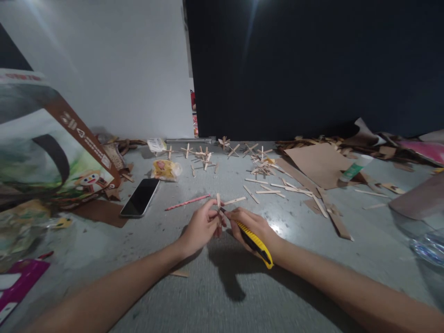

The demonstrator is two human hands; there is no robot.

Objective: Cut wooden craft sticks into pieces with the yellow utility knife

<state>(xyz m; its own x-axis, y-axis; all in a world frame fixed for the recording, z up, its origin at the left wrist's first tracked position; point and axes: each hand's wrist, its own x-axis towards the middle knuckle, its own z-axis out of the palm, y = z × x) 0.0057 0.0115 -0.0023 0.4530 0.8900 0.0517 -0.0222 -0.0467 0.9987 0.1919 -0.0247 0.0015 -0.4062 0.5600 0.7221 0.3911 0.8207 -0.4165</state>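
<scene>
My right hand [255, 227] is closed round a yellow and black utility knife [255, 243], its blade end pointing toward my left hand. Pinched in my left hand [203, 225] is a small wooden stick [218, 200], which stands nearly upright above the fingers. The knife's tip meets the stick near my left fingertips; the exact contact is too small to make out. Just beyond my hands lies a loose wooden stick [235, 201]. A pink patterned pencil [187, 202] rests on the table to the left of them.
A black phone [141, 198] and a yellow packet [166, 170] lie left, beside a large printed bag [62, 138]. Crossed stick pieces [206, 157] stand at the back. Loose sticks [294, 189], cardboard [317, 162] and a green-white tube [356, 169] are to the right.
</scene>
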